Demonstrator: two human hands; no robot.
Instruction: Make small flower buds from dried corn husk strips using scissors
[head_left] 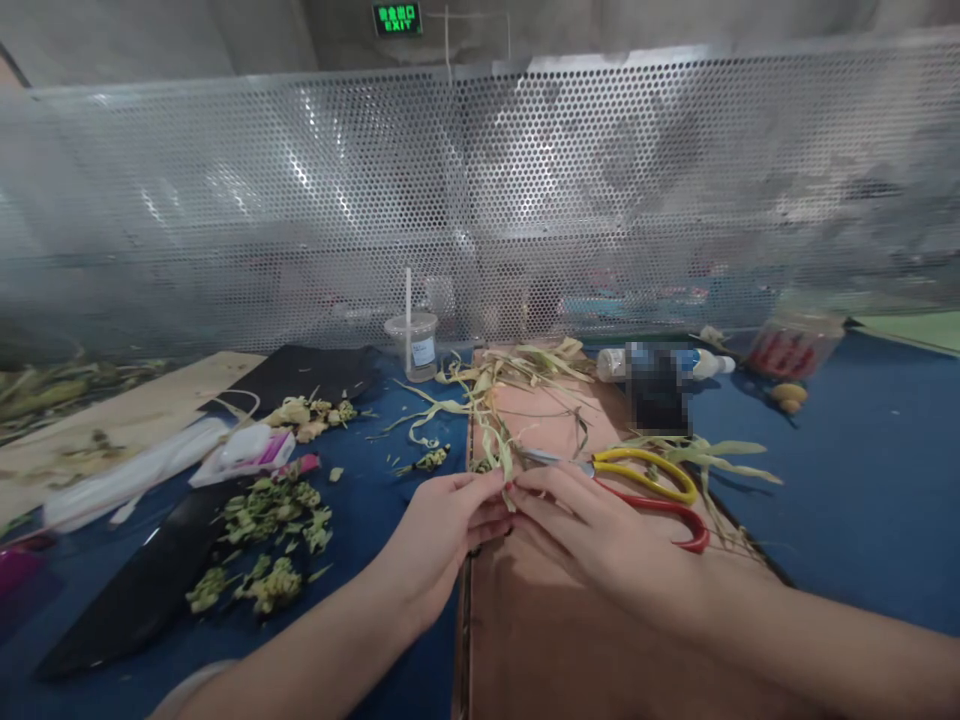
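Observation:
My left hand [448, 535] and my right hand [581, 525] meet over the edge of a brown board [555, 630]. Between their closed fingertips they pinch a pale green dried leaf strip [501, 450], which rises from the fingers. Just past my right hand lies a pair of scissors [649, 472] with one yellow and one red handle, its blades partly behind the hand. More dried leaf strips [536, 365] are heaped at the far end of the board. A small knotted plant bundle [433, 458] rests on the blue surface beyond my left hand.
Knotted plant pieces [277, 515] lie at left beside a long black sheet [142, 590] and a white-and-pink pack [251, 450]. A plastic cup with a straw [412, 345] stands at the back, before a perforated metal screen [360, 200]. A bottle [613, 364] and a jar [795, 342] are at right.

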